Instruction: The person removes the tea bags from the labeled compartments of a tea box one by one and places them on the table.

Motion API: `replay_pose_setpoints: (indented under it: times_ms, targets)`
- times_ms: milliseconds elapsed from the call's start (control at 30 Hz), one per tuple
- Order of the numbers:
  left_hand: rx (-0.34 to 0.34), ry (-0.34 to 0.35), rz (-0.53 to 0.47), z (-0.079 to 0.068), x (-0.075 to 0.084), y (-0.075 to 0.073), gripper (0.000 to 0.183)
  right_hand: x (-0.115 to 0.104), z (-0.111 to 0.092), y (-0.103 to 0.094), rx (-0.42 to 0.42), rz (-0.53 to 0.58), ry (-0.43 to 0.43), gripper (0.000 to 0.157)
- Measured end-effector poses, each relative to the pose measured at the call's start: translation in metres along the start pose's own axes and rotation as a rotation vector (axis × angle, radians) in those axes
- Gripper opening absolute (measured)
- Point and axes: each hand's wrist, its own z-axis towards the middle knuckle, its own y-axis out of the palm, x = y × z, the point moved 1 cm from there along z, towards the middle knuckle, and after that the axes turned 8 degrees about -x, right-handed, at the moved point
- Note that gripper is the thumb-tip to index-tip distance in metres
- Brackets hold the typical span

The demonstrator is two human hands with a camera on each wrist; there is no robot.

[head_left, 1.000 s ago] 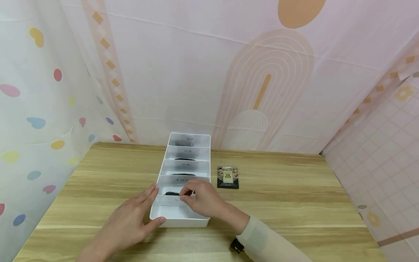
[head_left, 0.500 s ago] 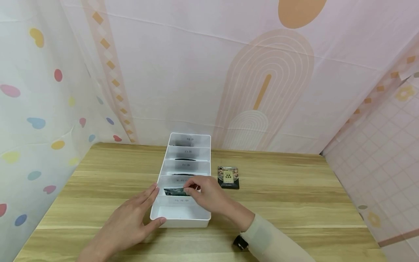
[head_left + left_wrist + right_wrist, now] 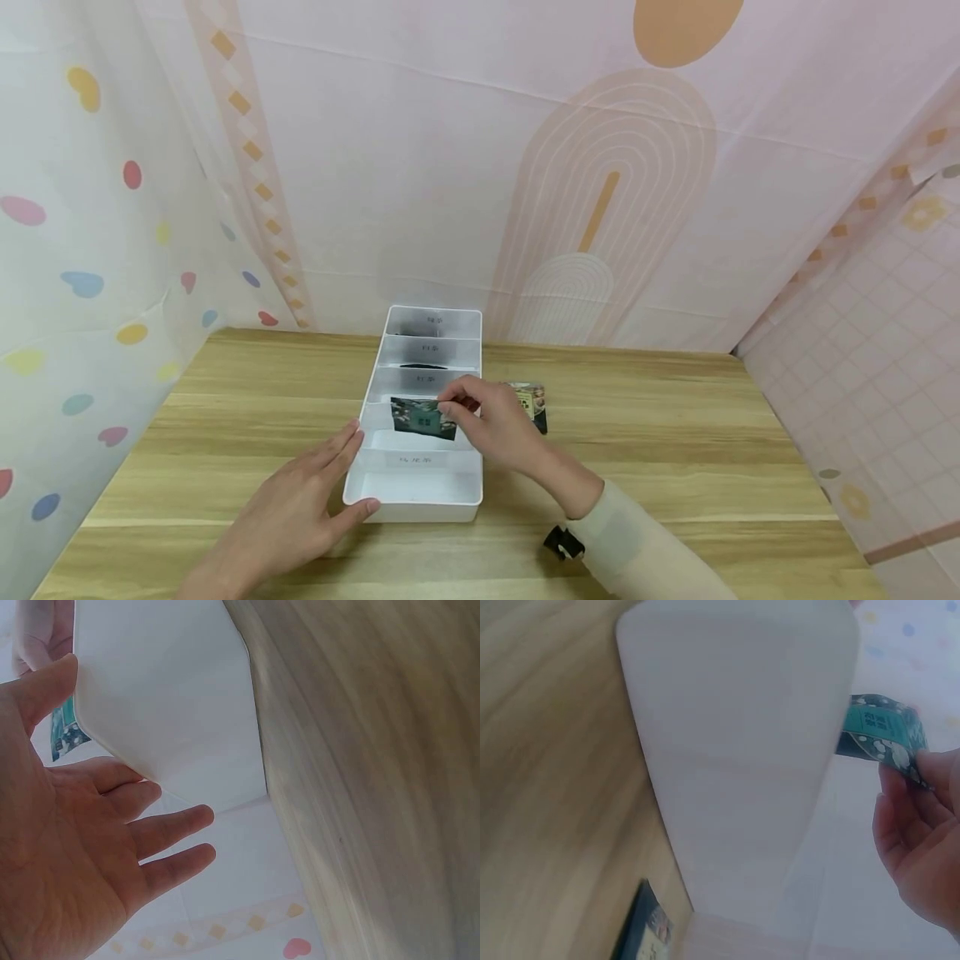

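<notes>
My right hand (image 3: 498, 425) pinches the right edge of a dark green printed sachet (image 3: 422, 418) between thumb and fingertips. The sachet is above the second compartment from the front of a long white divided box (image 3: 416, 510). In the right wrist view the sachet (image 3: 879, 729) looks bent and shows above the box's rim. My left hand (image 3: 296, 500) touches the box's left side and front corner, thumb and fingers extended. Loosely spread fingers of the left hand (image 3: 82, 832) show beside the white wall in the left wrist view.
A second black sachet with a yellow label (image 3: 534, 407) lies right of the box, partly hidden by my right hand. Dark edges show in the box's rear compartments, which carry printed labels. Patterned cloth (image 3: 420, 167) hangs behind the wooden table (image 3: 675, 467).
The right hand has pulled the green sachet up out of the second compartment from the front, and its printed face now shows. The left hand stays at the box.
</notes>
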Motion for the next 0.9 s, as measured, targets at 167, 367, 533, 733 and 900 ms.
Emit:
replay_pose_setpoints:
  times_ms: [167,367,533,733,900]
  targets:
    - [-0.008,-0.004,0.001,0.0,0.0,0.0,0.086,0.001,-0.001,-0.009,0.013,-0.002,-0.007,0.006]
    - [-0.005,-0.004,0.004,0.0,-0.001,0.0,0.086,0.0,-0.003,-0.018,0.04,0.001,-0.009,0.006]
    - [-0.002,-0.002,0.003,0.0,0.0,0.0,0.085,-0.002,-0.004,-0.025,0.081,0.026,0.021,0.005]
    - [0.003,0.0,0.001,0.0,0.0,-0.001,0.085,0.0,-0.007,-0.035,0.102,0.011,0.048,0.006]
    - [0.008,-0.001,0.0,0.0,0.001,0.0,0.085,0.001,-0.012,-0.044,0.111,-0.011,0.082,0.007]
